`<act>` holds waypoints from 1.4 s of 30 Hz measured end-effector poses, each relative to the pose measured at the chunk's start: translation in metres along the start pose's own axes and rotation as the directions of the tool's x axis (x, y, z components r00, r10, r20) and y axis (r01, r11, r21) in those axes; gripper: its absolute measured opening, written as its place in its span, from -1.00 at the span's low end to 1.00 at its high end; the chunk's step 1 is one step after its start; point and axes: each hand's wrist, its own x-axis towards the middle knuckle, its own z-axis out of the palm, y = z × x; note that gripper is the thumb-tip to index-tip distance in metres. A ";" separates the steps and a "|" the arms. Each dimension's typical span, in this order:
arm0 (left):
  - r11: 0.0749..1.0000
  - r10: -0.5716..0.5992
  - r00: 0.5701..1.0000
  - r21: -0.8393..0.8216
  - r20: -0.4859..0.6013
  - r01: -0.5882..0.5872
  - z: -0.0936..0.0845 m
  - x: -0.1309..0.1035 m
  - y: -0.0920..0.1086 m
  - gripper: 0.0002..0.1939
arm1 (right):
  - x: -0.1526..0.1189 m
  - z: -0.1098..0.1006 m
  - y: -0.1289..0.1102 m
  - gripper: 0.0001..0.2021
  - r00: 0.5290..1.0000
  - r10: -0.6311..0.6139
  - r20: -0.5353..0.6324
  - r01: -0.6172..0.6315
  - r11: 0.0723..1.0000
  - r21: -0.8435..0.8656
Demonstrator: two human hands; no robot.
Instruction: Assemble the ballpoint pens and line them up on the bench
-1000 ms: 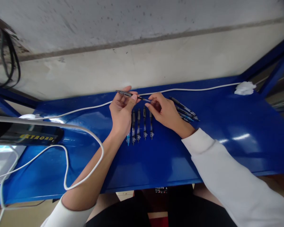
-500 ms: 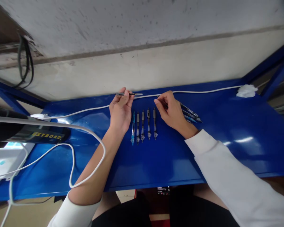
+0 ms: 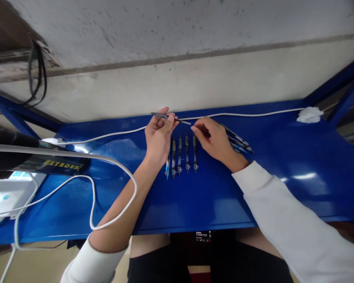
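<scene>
My left hand [image 3: 159, 139] is closed on a grey-topped pen [image 3: 163, 116], pinched between thumb and fingers. A thin refill [image 3: 183, 121] sticks out of its right end, tilted slightly down towards my other hand. My right hand [image 3: 214, 139] is closed just right of the refill tip, thumb against fingers. Something dark shows inside it, mostly hidden. Below and between the hands lies a row of several pens [image 3: 187, 153], side by side, with a blue one [image 3: 167, 165] at the left end. More pens [image 3: 238, 141] lie partly behind my right hand.
A white cable [image 3: 253, 114] runs along the back of the blue table [image 3: 212, 204]. Another white cable [image 3: 134, 182] loops over my left forearm. A black object with yellow letters [image 3: 61, 165] stands at left. Crumpled white material [image 3: 309, 114] lies at the back right.
My left hand has moved right, bringing the refill tip close to my right hand. The pen now slopes down to the right. My right hand has hardly moved.
</scene>
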 end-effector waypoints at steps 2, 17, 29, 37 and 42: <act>1.000 0.013 1.000 0.022 0.022 -0.014 0.001 -0.001 -0.001 -0.62 | 0.001 0.000 0.000 -0.84 1.000 -0.027 0.006 0.027 1.000 0.000; 0.988 0.109 0.994 0.104 0.013 -0.110 0.008 -0.006 -0.004 -0.59 | -0.002 -0.001 0.002 -0.75 0.995 0.013 0.101 -0.012 1.000 -0.011; 0.966 0.085 0.983 0.229 0.165 -0.122 0.016 -0.016 -0.011 -0.66 | -0.004 0.005 0.003 -0.76 0.993 0.079 0.084 -0.085 0.994 0.064; 0.958 0.051 0.988 0.273 0.146 -0.090 0.018 -0.018 -0.009 -0.71 | -0.006 0.006 0.003 -0.78 0.992 0.086 0.091 -0.094 0.991 0.091; 0.957 0.053 0.987 0.274 0.153 -0.094 0.019 -0.019 -0.008 -0.70 | -0.006 0.005 0.004 -0.81 0.994 0.046 0.096 -0.056 0.993 0.102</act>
